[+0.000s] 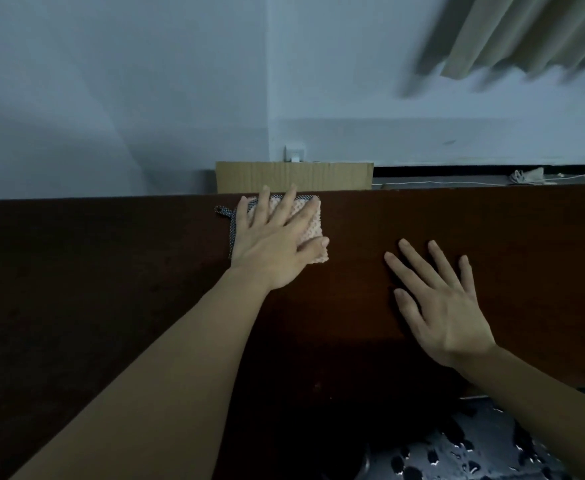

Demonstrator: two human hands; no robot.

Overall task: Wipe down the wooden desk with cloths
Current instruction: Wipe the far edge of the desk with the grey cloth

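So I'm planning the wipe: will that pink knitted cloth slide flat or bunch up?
The pink knitted cloth probably slides flat, since the left hand presses it with spread fingers. It looks soft and light; lifted, it would likely droop.
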